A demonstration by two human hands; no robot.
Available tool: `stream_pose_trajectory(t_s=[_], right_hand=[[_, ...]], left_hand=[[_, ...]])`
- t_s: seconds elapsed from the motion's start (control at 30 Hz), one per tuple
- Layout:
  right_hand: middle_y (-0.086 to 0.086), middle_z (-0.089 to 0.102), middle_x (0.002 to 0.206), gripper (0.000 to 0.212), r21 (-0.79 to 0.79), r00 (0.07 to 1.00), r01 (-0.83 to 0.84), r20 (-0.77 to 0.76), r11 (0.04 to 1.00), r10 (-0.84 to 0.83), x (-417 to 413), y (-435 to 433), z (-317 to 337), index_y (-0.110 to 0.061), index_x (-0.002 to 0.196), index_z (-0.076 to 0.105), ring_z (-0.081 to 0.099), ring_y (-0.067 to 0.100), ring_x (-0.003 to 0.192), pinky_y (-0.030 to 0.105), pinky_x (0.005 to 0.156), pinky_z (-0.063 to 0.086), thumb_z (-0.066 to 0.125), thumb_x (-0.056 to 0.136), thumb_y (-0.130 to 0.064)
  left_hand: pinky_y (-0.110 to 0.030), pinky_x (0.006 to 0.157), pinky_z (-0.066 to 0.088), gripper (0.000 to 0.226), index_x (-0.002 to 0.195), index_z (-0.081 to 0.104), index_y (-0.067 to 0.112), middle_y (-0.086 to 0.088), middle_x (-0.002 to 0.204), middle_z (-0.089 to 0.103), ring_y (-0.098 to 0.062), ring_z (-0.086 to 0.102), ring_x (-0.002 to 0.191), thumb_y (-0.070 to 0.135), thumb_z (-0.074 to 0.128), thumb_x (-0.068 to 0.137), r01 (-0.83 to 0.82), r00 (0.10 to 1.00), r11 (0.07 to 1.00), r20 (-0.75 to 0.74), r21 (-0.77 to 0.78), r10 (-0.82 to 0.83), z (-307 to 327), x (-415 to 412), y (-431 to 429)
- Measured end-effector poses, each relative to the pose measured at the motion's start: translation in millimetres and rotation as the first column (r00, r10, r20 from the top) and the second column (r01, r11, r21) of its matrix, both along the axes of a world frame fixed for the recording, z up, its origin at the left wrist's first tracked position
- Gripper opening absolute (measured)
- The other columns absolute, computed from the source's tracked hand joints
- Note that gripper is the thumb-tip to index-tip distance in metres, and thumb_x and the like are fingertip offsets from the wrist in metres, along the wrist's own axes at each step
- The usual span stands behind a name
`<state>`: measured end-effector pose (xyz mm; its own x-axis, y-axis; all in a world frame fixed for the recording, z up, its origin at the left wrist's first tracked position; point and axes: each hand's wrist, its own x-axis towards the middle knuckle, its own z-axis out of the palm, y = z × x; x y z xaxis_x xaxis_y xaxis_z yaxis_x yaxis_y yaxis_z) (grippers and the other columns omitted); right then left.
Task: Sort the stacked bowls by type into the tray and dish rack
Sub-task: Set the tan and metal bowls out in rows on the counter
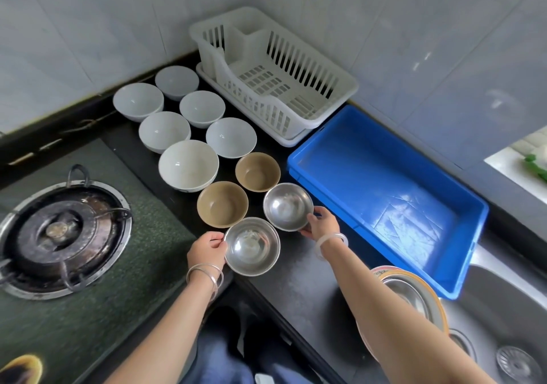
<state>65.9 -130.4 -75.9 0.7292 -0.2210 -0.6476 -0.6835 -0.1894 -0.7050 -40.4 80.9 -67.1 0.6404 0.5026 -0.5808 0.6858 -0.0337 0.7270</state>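
The nearer steel bowl (251, 246) sits on the counter (299, 268) left of the blue tray (384, 191), its rim pinched by the left hand (207, 250). The farther steel bowl (287, 206), just beside the tray, is grasped at its rim by the right hand (322, 224). Brown bowls (222, 204) and white bowls (188, 164) lie further left; the dish rack (275, 79) stands behind the tray. Both receptacles hold nothing.

Risk: edge-only grips on smooth steel may slip on lifting, knocking the adjacent brown bowls.
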Motion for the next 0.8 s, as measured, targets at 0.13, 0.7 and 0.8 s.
stream_pose_trajectory(t_s=[0.13,0.7,0.8], right_hand=[[0.004,0.061,0.100,0.029,0.036,1.000,-0.002,-0.018,0.999,0.003,0,0,2,-0.016,0.125,0.050,0.066,0.016,0.077,0.025,0.059,0.055,0.049,0.095,-0.015],[-0.002,0.065,0.099,0.019,-0.335,0.944,-0.050,0.292,0.941,0.154,-70,-67,56,-0.022,0.107,0.061,0.063,0.022,0.089,0.034,0.082,0.049,0.048,0.093,-0.023],[0.002,0.067,0.089,0.014,-0.477,0.943,0.058,0.315,0.877,0.109,-102,-106,61,-0.020,0.098,0.063,0.059,0.020,0.078,0.027,0.070,0.040,0.051,0.092,-0.018]], left_hand=[[-0.046,0.084,0.055,0.018,0.091,0.069,0.015,-0.006,0.088,0.071,-0.028,0.067,0.089,0.006,0.058,0.079,0.027,1.000,1.000,0.008,0.014,-0.027,0,-1,0],[-0.035,0.098,0.045,0.035,0.123,0.056,0.016,-0.004,0.124,0.062,-0.022,0.058,0.114,0.015,0.049,0.090,0.453,0.876,0.834,0.018,0.313,-0.483,38,9,-40],[-0.034,0.097,0.047,0.032,0.122,0.057,0.013,-0.004,0.121,0.064,-0.019,0.061,0.109,0.014,0.050,0.090,0.583,0.787,0.780,0.078,0.228,-0.612,45,13,-85]])
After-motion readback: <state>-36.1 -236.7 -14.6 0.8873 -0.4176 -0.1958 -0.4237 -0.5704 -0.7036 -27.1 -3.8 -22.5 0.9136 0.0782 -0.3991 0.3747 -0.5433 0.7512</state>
